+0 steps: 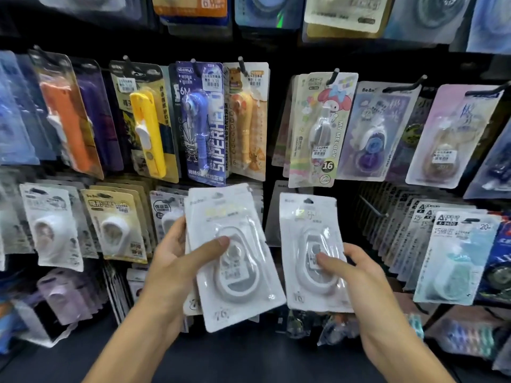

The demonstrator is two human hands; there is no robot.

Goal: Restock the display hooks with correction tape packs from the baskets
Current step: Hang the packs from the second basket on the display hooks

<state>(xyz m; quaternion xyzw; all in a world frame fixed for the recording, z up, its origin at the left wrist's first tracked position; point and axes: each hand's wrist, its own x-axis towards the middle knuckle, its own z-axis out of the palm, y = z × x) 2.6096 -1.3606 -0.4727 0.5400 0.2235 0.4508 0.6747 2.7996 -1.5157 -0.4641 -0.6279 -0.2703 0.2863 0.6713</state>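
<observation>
Stock in hand consists of white correction tape packs. A small stack of packs [235, 255] is held by the left hand [177, 261], with the thumb laid across the front blister and the fingers curled behind the cards; the stack is tilted, its top leaning left, and at least two cards are seen fanned at the upper edge. A single pack [311, 252] is pinched by the right hand [356, 275], thumb pressed on the blister and fingers wrapped behind the right edge; this pack is held nearly upright, just beside the stack and apart from it. Both are held in front of the middle row of the display board [276, 56], near its centre. Directly behind and above the single pack, a gap in the row is noted, and a bare hook [372, 208] is seen projecting just right of it. On the row above, a blue SUPERHERO pack [203, 123], a yellow pack [148, 131] and a My Melody pack [322, 128] are hung on their hooks. To the left of the stack, white packs with gold cards [114, 222] are hung in the middle row. To the right, light blue packs [456, 258] are hung toward the board's right edge. Print on the held packs is too blurred to be read.
</observation>
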